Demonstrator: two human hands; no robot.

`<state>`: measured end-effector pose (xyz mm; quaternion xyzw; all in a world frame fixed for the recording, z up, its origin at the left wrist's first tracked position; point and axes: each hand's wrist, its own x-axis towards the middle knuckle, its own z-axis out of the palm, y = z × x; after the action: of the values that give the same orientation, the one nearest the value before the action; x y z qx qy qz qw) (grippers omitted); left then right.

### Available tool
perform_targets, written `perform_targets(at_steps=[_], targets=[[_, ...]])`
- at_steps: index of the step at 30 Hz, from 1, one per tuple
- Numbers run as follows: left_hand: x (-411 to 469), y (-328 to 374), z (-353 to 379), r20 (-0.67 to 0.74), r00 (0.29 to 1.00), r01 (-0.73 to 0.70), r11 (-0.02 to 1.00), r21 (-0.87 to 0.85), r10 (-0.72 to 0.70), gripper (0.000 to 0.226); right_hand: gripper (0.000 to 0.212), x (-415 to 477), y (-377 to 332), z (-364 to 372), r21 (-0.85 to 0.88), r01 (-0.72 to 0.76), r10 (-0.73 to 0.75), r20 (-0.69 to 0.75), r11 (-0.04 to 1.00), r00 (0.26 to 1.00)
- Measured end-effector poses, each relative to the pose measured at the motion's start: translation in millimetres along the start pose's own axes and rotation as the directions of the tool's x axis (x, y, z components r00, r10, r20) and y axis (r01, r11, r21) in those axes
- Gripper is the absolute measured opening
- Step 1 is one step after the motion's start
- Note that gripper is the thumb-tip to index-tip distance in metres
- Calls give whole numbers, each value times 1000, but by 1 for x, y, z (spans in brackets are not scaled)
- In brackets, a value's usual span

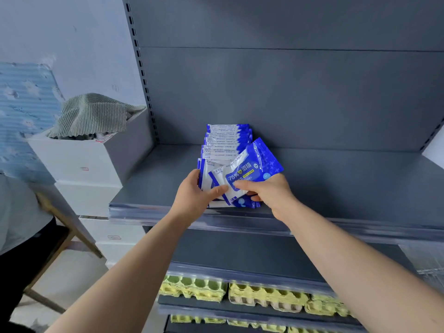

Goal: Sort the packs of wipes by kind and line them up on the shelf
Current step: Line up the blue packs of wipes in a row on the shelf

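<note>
Reaching out with both forearms bare and nearly straight, I face one grey shelf (348, 179), whose board carries all the wipes near its middle. To its left stand white boxes (79, 159) in a stack, at least four, and on a lower level I count three piles of yellow-green egg trays (264, 296), with more beneath them cut off by the edge. One striped cloth (93, 114) lies crumpled on the top box. The row of packs (225, 143) runs from the back panel toward the front lip, blue and white, overlapped like tiles (too tightly for an exact count, though I see more than six edges). My left hand (192, 198) grips the front end of that row, fingers curled round its left side and thumb pressed flat across the nearest packs. My right hand (269, 191) pinches one loose pack (257, 164) by its lower corner, thumb on top, other fingers hidden beneath; it tilts up to the right, printed face toward me, over the row's front.
</note>
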<state>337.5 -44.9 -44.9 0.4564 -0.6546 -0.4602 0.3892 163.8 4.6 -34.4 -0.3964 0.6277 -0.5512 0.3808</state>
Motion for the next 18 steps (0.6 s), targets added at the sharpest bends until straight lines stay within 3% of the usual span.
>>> perform_targets(at_steps=[2, 5, 8, 15, 18], targets=[[2, -1, 2, -70, 998, -2, 998, 60, 6, 27, 34, 3, -3, -5, -12, -28, 28, 27, 1000, 999], [5, -3, 3, -65, 998, 3, 1000, 30, -2, 20, 32, 8, -6, -25, 43, -6, 7, -26, 999, 1000], [5, -2, 3, -40, 998, -42, 999, -15, 41, 9, 29, 7, -5, -41, -89, 56, -53, 27, 995, 998], [6, -13, -13, -5, 996, -76, 918, 389, 84, 32, 42, 11, 10, -27, -372, 37, -9, 76, 927, 997], [8, -18, -22, 3, 998, -61, 902, 427, 66, 40, 58, 13, 6, -20, -467, 64, -32, 76, 882, 997]])
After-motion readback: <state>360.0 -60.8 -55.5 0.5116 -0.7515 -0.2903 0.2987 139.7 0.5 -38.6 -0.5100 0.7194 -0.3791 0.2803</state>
